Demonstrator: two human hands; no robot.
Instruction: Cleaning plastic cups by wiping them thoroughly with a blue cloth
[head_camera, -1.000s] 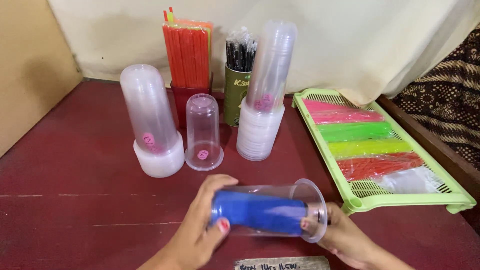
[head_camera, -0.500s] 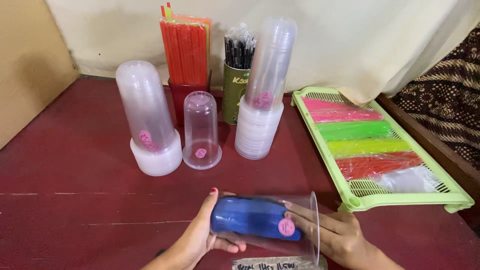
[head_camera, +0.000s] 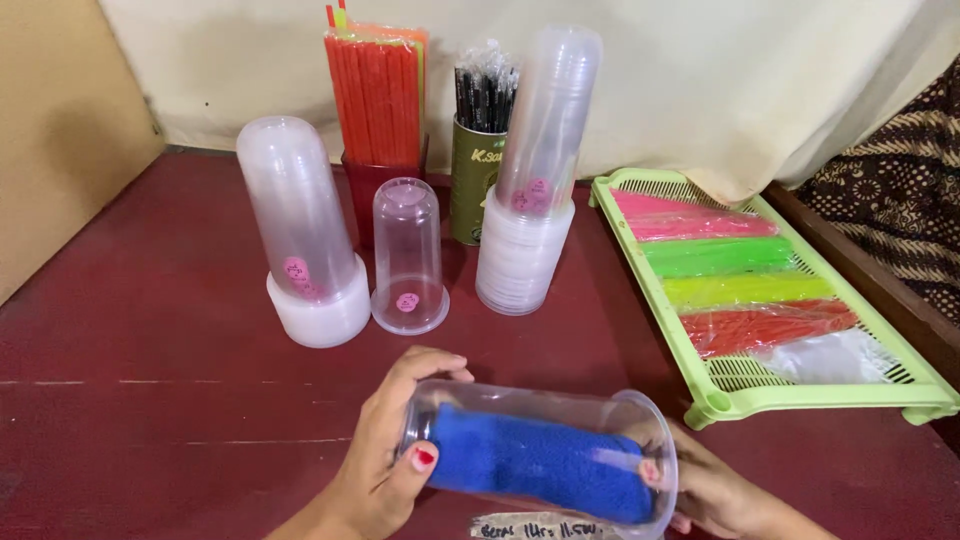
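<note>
A clear plastic cup (head_camera: 545, 415) lies on its side low in the head view, with a blue cloth (head_camera: 540, 460) stuffed inside it. My left hand (head_camera: 385, 455) grips the cup's closed base end. My right hand (head_camera: 715, 490) is at the open rim, its fingers reaching into the cup against the cloth. Behind them stand a single upturned clear cup (head_camera: 407, 255) and two tall upturned stacks of cups, one at the left (head_camera: 300, 230) and one at the right (head_camera: 535, 170).
A light green slotted tray (head_camera: 720, 400) at the right holds pink, green, yellow, red and clear plastic packets. A red holder of orange straws (head_camera: 378, 100) and a green tin of black straws (head_camera: 478, 160) stand at the back. A paper label (head_camera: 540, 528) lies at the table's front edge.
The cup has been turned in my hands and sits slightly higher. My right fingers have shifted at the open rim, still inside with the blue cloth.
</note>
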